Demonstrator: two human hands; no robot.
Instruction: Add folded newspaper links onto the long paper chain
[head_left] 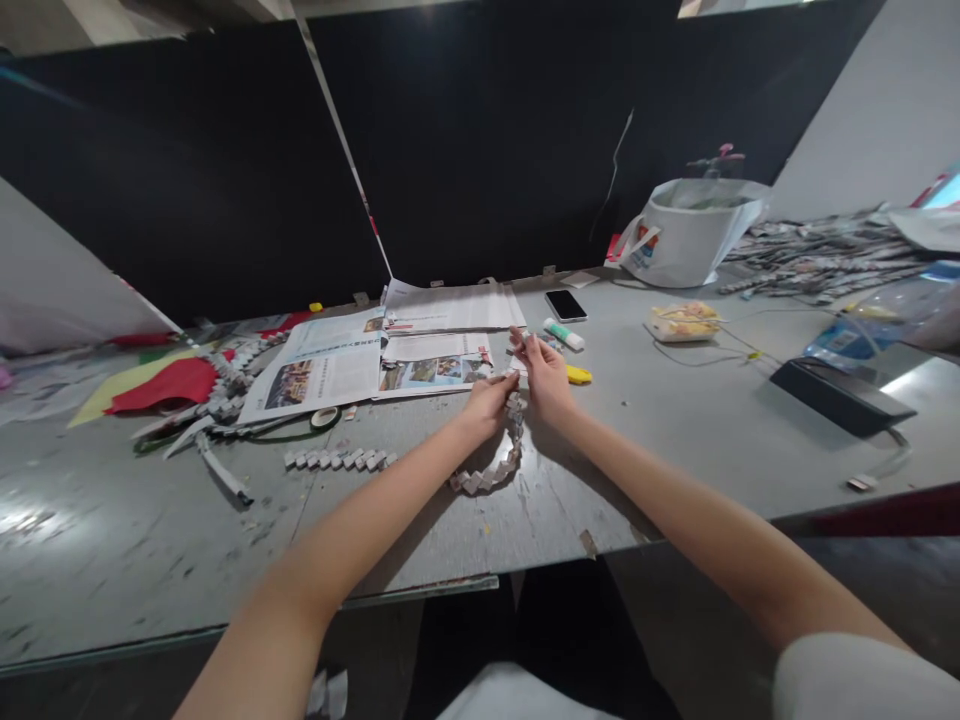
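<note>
A chain of folded paper [487, 478] hangs in a curve from my left hand [489, 402], its lower end resting on the grey table. The fingers of my left hand pinch the chain's upper end. My right hand [546, 375] is closed right beside it, its fingers on something small and pale that I cannot make out. Another zigzag strip of folded paper [337, 460] lies on the table to the left. Open newspapers [330, 362] lie behind my hands. A glue stick [564, 334] and a yellow tool [578, 375] are just beyond my right hand.
A black phone [566, 306] lies near the back. White bag [686, 235], rolled paper sticks [825, 250], a plastic bottle [862, 330] and a black box [840, 390] stand or lie at right. Red paper [169, 388] and a tape roll [325, 418] are at left.
</note>
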